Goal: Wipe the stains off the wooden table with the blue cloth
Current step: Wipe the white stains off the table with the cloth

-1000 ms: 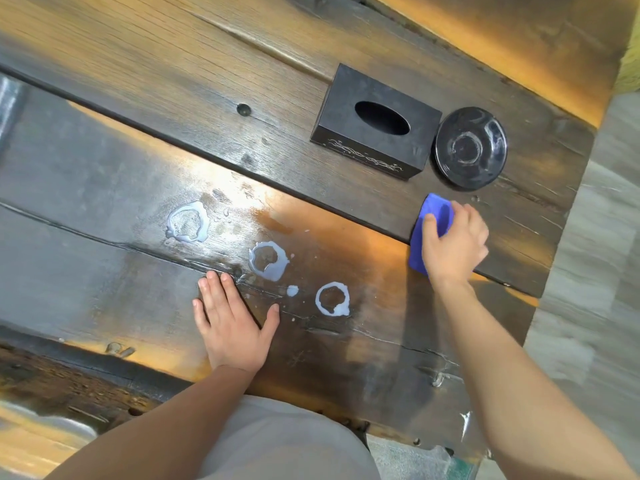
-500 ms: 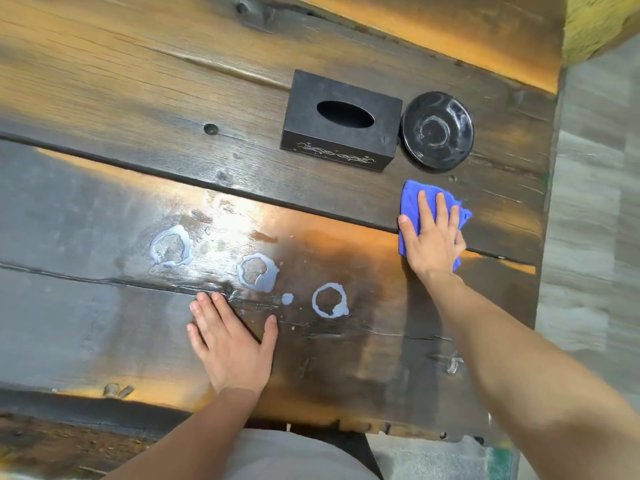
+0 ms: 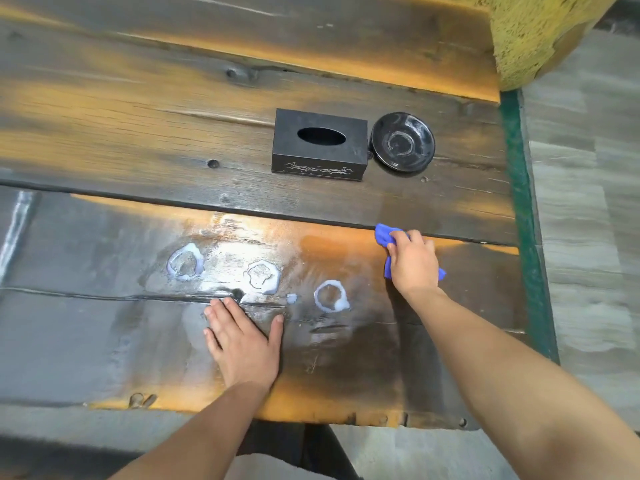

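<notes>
Right hand (image 3: 414,263) bunches blue cloth (image 3: 386,234) against wooden table (image 3: 104,133), right of three whitish ring stains (image 3: 330,295), not touching them. Left hand (image 3: 242,337) lies flat, fingers spread, empty, just below stains. Black tissue box (image 3: 320,145) and dark saucer (image 3: 401,142) sit behind.

The right hand (image 3: 412,263) hides most of the blue cloth (image 3: 386,235).

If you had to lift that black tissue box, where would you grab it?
Come from above and pinch the tissue box across its two long side walls. They are flat, parallel and clear, while the black saucer sits close against its right end.
</notes>
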